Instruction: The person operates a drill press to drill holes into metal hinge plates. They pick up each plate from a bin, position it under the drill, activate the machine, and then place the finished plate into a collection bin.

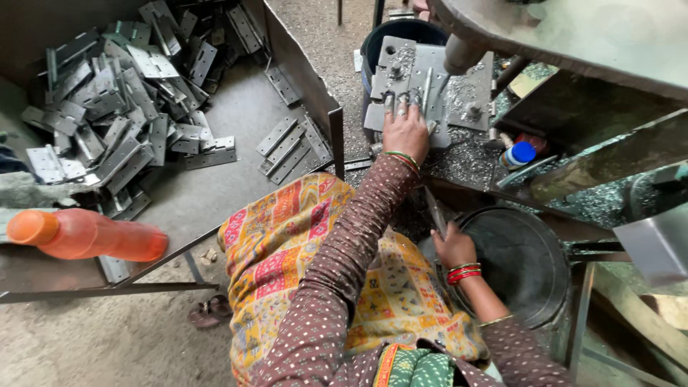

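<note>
So the left hand (405, 131) was stretched out forward with the fingers spread flat, pressing down on a small metal hinge piece (414, 97) that sat on the grey drilling jig plate (423, 86). The piece lay right under the fingertips, directly below the round spindle (462, 54) of the machine, with metal shavings (459, 154) scattered all around the plate.

The right hand (453, 247) was pulled back close to the body, fingers pinched around a flat hinge leaf (435, 211) that stuck up at a tilt from the grip. It was just beside the rim of a big dark round pan (519, 261), well apart from the jig.

Off to the left there was a sheet-metal tray (236, 115) with a big heap of hinges (118, 100) piled in the far corner and a few loose ones near its right wall. An orange plastic bottle (86, 235) lay on its side at the tray's near edge. A small bottle with a blue cap (519, 154) sat in the shavings right of the jig, and a dark bucket (398, 36) stood behind the plate.
</note>
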